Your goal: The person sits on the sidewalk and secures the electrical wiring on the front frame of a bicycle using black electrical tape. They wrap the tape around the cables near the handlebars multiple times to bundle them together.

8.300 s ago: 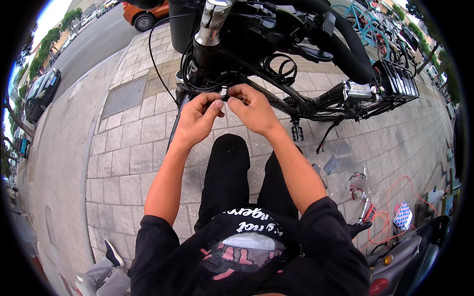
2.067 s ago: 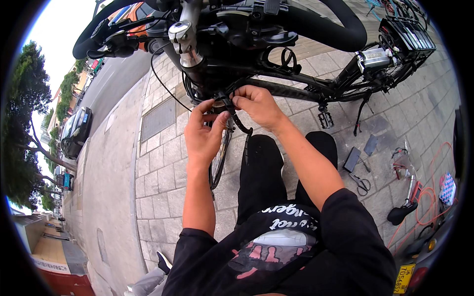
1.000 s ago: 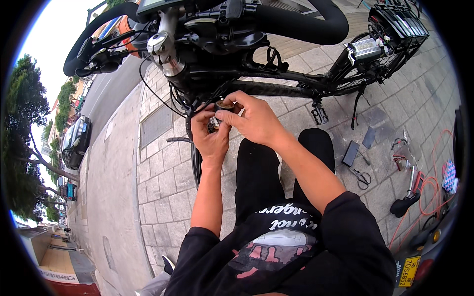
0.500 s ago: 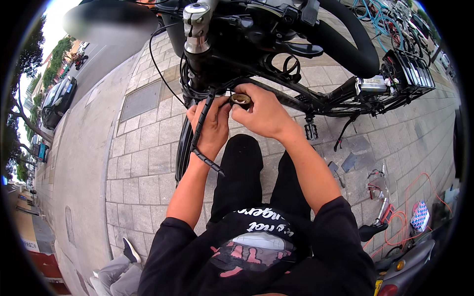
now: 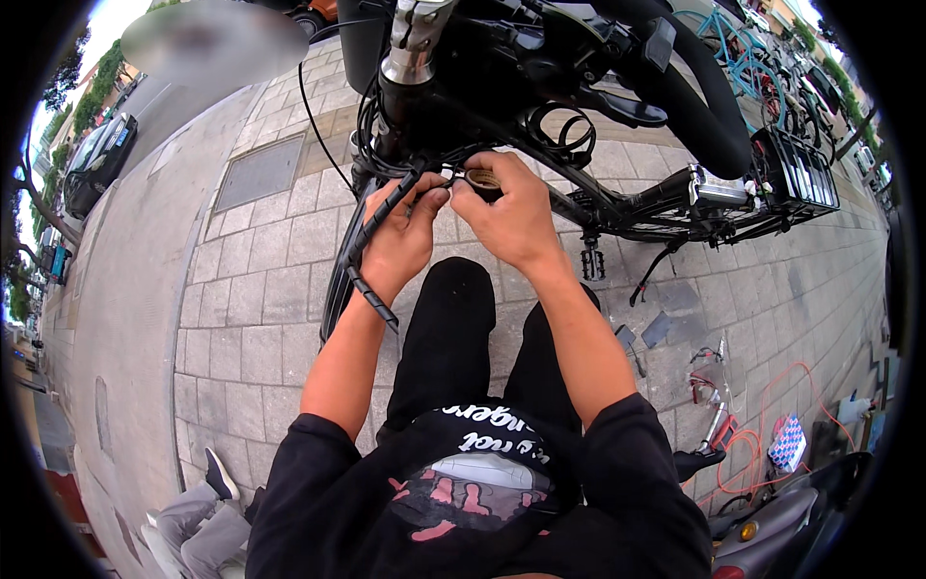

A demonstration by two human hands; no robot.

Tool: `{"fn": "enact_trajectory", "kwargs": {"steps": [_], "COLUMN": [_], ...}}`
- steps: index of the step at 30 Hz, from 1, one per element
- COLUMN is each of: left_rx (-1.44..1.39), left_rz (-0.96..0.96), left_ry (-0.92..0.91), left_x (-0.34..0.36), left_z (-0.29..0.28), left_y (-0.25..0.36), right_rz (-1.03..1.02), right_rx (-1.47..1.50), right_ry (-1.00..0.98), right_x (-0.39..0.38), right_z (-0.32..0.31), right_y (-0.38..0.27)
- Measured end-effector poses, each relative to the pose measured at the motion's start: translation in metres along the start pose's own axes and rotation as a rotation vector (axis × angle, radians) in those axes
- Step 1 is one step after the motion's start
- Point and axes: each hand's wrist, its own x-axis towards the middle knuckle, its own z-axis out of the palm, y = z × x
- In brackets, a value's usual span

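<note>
My right hand (image 5: 516, 217) is closed round a roll of black tape (image 5: 484, 183), its pale core facing up. My left hand (image 5: 397, 236) pinches a thin dark strand at the cable bundle (image 5: 417, 164) below the bicycle's head tube. A small dark piece spans the gap between both hands' fingertips; whether it is tape or wire I cannot tell. Over the back of the left hand hangs a black spiral-wrapped cable (image 5: 365, 277), its loose end by my forearm. The black bicycle (image 5: 617, 214) stands in front of me, its silver stem (image 5: 410, 58) above my hands.
On the paving to the right lie tools with red handles (image 5: 719, 434), an orange cord (image 5: 743, 449) and dark flat pieces (image 5: 656, 330). A scooter (image 5: 772, 526) stands at lower right. Another person's legs (image 5: 198, 526) show at lower left. Parked bikes (image 5: 743, 58) fill the far right.
My fingertips have drawn slightly apart, and the tape roll sits a little further from the left hand. The whole view has shifted, with the bicycle's front lying a bit further right.
</note>
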Motion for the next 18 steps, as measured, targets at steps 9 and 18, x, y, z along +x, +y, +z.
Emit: {"fn": "enact_trajectory", "kwargs": {"steps": [9, 18], "left_rx": [-0.018, -0.005], "left_rz": [0.001, -0.046], "left_ry": [-0.007, 0.055], "left_x": [-0.004, -0.016], "left_z": [-0.008, -0.010], "left_y": [0.001, 0.006], "right_rz": [0.335, 0.257], "right_rx": [0.644, 0.525], "right_ry": [-0.169, -0.093], "right_x": [0.000, -0.003], "right_z": [0.014, 0.030], "right_y": [0.028, 0.034]}}
